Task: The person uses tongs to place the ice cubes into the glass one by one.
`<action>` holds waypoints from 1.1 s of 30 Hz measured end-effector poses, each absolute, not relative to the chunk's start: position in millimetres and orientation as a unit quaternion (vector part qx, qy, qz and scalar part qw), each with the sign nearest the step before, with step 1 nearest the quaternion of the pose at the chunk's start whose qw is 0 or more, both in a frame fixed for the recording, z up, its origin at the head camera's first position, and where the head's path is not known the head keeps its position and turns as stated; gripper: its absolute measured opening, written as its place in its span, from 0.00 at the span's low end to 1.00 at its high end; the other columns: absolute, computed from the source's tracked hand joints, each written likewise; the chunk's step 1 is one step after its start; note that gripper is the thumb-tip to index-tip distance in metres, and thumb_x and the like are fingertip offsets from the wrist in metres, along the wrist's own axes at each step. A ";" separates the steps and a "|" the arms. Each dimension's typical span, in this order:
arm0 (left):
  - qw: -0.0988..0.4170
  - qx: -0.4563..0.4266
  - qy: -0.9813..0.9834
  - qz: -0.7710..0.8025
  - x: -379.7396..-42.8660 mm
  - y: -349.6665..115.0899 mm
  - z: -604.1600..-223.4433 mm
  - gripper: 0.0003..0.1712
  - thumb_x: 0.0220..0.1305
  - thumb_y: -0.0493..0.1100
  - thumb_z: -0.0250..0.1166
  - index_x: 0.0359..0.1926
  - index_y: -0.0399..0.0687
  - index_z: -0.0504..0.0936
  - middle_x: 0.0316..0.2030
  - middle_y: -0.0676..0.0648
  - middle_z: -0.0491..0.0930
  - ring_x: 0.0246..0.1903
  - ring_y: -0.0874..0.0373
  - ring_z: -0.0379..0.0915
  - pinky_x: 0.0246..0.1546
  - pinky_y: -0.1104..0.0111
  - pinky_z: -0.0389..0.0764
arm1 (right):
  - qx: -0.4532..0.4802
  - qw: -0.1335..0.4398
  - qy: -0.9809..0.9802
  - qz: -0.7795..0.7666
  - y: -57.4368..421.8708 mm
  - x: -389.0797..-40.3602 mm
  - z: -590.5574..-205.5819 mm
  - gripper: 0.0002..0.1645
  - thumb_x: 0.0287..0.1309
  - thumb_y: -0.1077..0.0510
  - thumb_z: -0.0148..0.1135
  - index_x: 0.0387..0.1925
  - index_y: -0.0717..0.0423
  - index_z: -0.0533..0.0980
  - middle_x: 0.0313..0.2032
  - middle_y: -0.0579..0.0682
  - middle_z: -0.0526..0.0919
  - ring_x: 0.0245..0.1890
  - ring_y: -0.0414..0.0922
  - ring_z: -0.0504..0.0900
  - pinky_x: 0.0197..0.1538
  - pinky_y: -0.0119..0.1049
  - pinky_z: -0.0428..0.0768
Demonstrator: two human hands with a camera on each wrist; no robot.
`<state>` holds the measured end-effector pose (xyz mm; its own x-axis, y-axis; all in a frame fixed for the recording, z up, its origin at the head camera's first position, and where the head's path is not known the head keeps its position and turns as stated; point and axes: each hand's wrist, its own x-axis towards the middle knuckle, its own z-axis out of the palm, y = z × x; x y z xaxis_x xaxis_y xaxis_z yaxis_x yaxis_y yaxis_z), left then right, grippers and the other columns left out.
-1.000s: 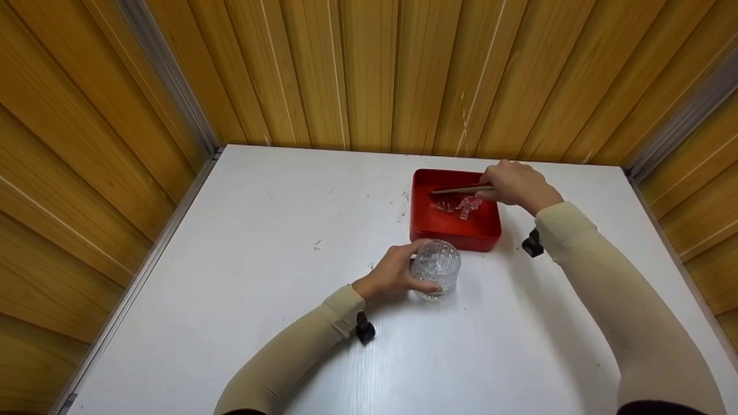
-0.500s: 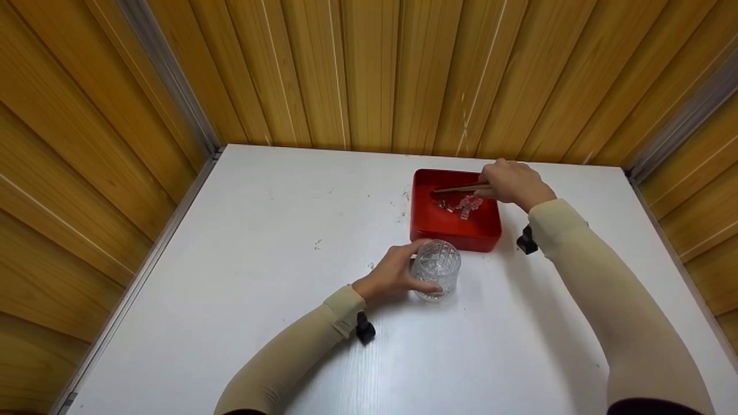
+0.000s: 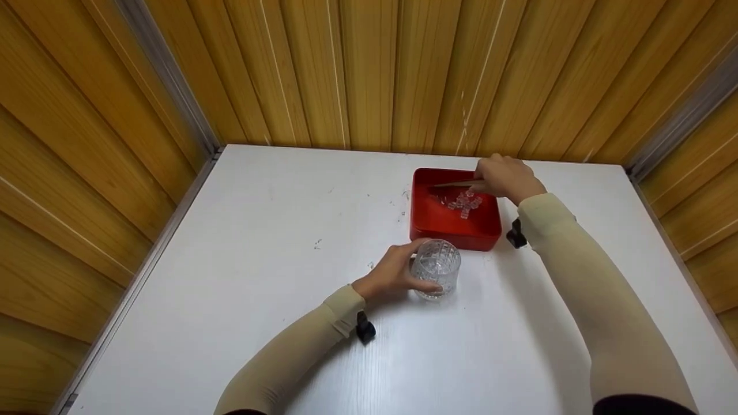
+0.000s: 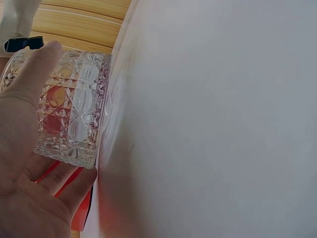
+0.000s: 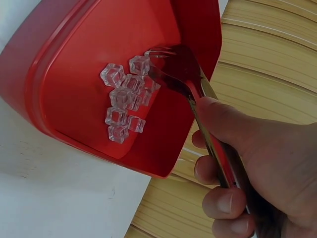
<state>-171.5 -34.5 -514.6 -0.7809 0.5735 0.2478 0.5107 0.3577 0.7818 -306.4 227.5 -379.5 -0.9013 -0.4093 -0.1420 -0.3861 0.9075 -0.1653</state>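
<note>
In the head view my left hand (image 3: 392, 274) holds a clear cut-glass tumbler (image 3: 438, 262) on the white table, thumb on the near side and fingers around the far side. Its faceted wall fills the hand's grasp in the left wrist view. My right hand (image 3: 507, 176) reaches over the right side of a red square box (image 3: 452, 240) and grips metal tongs (image 5: 210, 131). The tongs' pronged end lies inside the box, beside a cluster of clear ice-like cubes (image 5: 119, 98). One cube at the prongs is partly hidden; whether it is pinched I cannot tell.
The box stands toward the back of the white table (image 3: 259, 259), just behind the tumbler. Wood-patterned panels (image 3: 369, 75) rise behind and at both sides. Small dark marks (image 3: 317, 244) show on the tabletop.
My right hand and forearm have shifted left and slightly toward the back, and the tongs have turned a little inside the box. The left hand and tumbler have stayed still.
</note>
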 end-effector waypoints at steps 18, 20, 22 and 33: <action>0.042 0.326 0.819 0.470 -171.4 -35.0 -513.8 0.51 0.45 0.53 0.86 0.69 0.52 0.73 0.58 0.51 0.83 0.55 0.62 0.79 0.59 0.73 0.76 | -0.190 0.094 0.974 -0.086 227.1 -305.9 -380.1 0.14 0.63 0.56 0.72 0.46 0.61 0.87 0.37 0.58 0.89 0.31 0.51 0.82 0.39 0.49 0.86; 0.039 0.328 0.820 0.468 -171.8 -34.9 -514.3 0.51 0.45 0.53 0.86 0.69 0.51 0.73 0.58 0.51 0.83 0.55 0.63 0.79 0.59 0.74 0.76 | -0.193 0.089 0.973 -0.086 226.8 -305.8 -380.2 0.14 0.63 0.56 0.73 0.45 0.61 0.87 0.37 0.58 0.89 0.31 0.51 0.82 0.38 0.48 0.86; 0.035 0.333 0.820 0.465 -172.1 -34.8 -514.6 0.51 0.45 0.53 0.85 0.69 0.50 0.73 0.58 0.50 0.83 0.55 0.62 0.79 0.59 0.74 0.76 | -0.197 0.083 0.974 -0.080 226.7 -305.6 -380.4 0.14 0.63 0.55 0.73 0.44 0.61 0.87 0.36 0.57 0.89 0.31 0.51 0.81 0.37 0.47 0.85; 0.026 0.336 0.821 0.461 -171.6 -35.2 -515.6 0.51 0.46 0.54 0.85 0.69 0.50 0.72 0.58 0.51 0.83 0.55 0.63 0.79 0.58 0.74 0.76 | -0.205 0.077 0.973 -0.071 229.7 -305.4 -381.8 0.14 0.65 0.56 0.70 0.46 0.62 0.87 0.36 0.56 0.88 0.29 0.50 0.79 0.31 0.42 0.81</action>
